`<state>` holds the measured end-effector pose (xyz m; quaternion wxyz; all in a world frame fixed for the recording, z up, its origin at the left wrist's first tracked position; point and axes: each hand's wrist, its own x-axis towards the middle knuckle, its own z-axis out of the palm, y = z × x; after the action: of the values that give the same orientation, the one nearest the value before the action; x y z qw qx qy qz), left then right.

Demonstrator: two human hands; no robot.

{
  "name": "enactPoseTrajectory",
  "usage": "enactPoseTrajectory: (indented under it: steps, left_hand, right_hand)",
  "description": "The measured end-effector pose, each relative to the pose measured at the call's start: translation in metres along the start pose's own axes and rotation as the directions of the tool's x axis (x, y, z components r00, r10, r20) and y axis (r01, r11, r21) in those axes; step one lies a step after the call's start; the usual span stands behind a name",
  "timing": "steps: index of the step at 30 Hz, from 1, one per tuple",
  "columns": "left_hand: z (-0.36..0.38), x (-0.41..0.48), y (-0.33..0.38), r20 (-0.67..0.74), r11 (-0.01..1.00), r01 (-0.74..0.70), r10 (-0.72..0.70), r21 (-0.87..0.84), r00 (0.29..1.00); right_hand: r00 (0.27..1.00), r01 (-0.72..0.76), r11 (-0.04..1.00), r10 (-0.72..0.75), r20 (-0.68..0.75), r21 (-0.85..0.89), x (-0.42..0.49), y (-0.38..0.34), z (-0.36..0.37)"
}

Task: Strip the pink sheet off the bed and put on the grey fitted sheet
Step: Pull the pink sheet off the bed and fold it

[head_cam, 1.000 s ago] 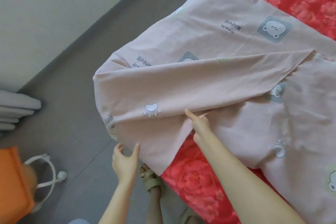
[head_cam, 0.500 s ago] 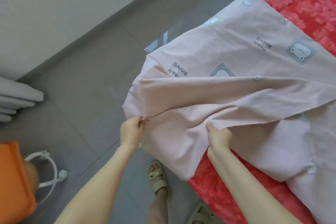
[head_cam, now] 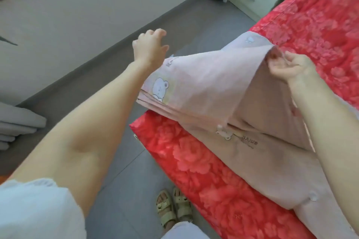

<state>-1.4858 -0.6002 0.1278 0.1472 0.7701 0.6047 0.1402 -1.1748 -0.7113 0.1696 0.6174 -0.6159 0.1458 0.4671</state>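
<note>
Upper centre-left, the left hand [head_cam: 149,47] hangs over the grey floor [head_cam: 194,25], fingers loosely spread and holding nothing. At centre, the pink sheet [head_cam: 209,91] lies folded across the red floral bed [head_cam: 204,170]. Upper right, the right hand [head_cam: 291,68] pinches the sheet's raised fold.

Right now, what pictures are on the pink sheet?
Little white bears and paw prints, plus dark lettering, on the pink sheet; the head view shows them best.
</note>
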Motion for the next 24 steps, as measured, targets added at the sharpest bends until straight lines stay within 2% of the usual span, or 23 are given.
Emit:
enactPoseTrajectory:
  steps: [2,4,7,11,14,16,20,24]
  left_hand:
    - [0.004,-0.007,0.007,0.012,0.999,-0.036,0.036,0.031,0.999]
    - [0.010,-0.028,-0.006,0.059,0.997,-0.055,0.052,0.056,0.997]
    - [0.023,-0.059,-0.045,0.174,0.994,0.109,-0.112,0.025,0.978]
    - [0.037,-0.092,-0.089,0.311,0.937,0.346,-0.341,0.041,0.887]
    - [0.051,-0.098,-0.104,0.341,0.924,0.378,-0.372,0.052,0.863]
    - [0.063,-0.093,-0.109,0.358,0.937,0.347,-0.336,0.035,0.871]
    - [0.081,-0.060,-0.126,0.406,0.976,0.213,-0.179,-0.039,0.896]
    - [0.080,-0.014,-0.158,0.471,0.989,0.066,0.003,-0.130,0.882]
  right_hand:
    - [0.995,0.073,0.995,-0.067,0.073,-0.074,0.007,-0.011,0.006]
    - [0.990,0.092,0.947,-0.053,0.133,-0.309,0.004,0.003,0.006]
    - [0.991,0.012,0.845,0.063,0.120,-0.534,0.004,0.053,-0.016]
    - [0.984,-0.122,0.750,0.175,0.018,-0.650,0.004,0.121,-0.043]
    - [0.973,-0.194,0.762,0.228,-0.025,-0.617,0.007,0.164,-0.037]
    - [0.963,-0.240,0.804,0.268,-0.029,-0.544,0.010,0.190,-0.019]
    - [0.967,-0.250,0.880,0.250,-0.054,-0.405,0.035,0.228,0.026]
    - [0.956,-0.232,0.943,0.177,-0.234,-0.237,0.063,0.233,0.073]
